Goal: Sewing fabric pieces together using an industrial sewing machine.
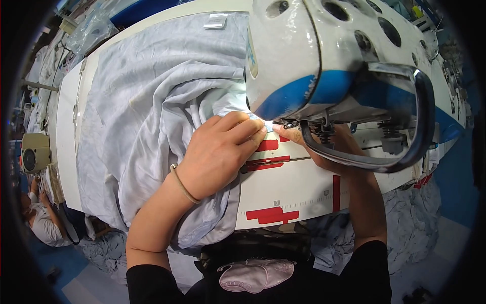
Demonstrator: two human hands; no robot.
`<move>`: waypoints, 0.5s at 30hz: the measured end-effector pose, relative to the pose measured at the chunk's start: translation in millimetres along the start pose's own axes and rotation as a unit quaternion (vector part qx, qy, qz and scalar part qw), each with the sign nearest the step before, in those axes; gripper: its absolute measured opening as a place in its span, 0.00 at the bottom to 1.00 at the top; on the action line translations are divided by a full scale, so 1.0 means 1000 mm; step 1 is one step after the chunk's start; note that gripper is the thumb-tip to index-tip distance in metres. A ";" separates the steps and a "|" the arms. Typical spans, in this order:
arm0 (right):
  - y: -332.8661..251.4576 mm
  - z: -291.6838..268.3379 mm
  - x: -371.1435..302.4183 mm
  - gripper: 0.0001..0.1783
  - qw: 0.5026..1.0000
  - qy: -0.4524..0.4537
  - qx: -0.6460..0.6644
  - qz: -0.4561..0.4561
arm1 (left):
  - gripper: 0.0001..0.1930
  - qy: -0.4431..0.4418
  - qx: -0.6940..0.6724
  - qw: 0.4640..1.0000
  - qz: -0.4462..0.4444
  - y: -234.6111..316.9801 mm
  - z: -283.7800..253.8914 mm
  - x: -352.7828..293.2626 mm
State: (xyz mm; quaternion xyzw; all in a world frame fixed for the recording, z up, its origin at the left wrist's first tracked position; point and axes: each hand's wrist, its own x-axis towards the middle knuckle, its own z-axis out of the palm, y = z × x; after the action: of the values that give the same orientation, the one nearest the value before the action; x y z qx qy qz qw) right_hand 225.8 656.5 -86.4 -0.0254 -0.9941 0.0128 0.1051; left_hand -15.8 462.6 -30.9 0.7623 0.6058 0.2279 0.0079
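A large piece of light grey-blue fabric [126, 116] lies in loose folds under a white and blue sewing machine [283, 55]. My left hand [217, 149], fingers bent and pressed together, pinches the fabric's edge just left of the lit needle area. From the other side my right hand [320, 161] reaches in, a digit touching the same edge close to the presser foot. The machine's curved metal bar [422, 101] and underside hide part of that hand. The needle itself cannot be made out. A beige band circles my left wrist.
Red tape strips [273, 215] and a printed scale mark the white table [314, 190]. A small white tag [215, 21] rests on the fabric's far edge. Heaped cloth [405, 223] lies below the table at right. Another person [45, 220] is at far left.
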 end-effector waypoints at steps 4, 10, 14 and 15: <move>0.001 0.001 0.002 0.22 0.999 0.000 0.042 0.014 | 0.18 -0.001 0.008 1.000 0.000 0.001 -0.002 -0.001; 0.000 0.000 0.004 0.22 0.999 0.037 0.025 0.004 | 0.17 0.011 0.005 1.000 -0.011 0.001 -0.003 0.002; -0.002 0.000 0.002 0.23 0.999 0.010 0.038 0.029 | 0.17 0.011 0.016 1.000 -0.010 0.001 -0.001 0.002; -0.002 -0.001 0.000 0.23 0.999 0.009 0.032 0.034 | 0.17 0.011 0.016 1.000 -0.010 0.000 -0.001 0.002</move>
State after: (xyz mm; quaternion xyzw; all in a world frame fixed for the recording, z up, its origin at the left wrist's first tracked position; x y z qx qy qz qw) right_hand 225.4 654.0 -85.7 -0.0555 -0.9907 0.0482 0.1142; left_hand -15.6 464.0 -29.4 0.7536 0.6172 0.2260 -0.0086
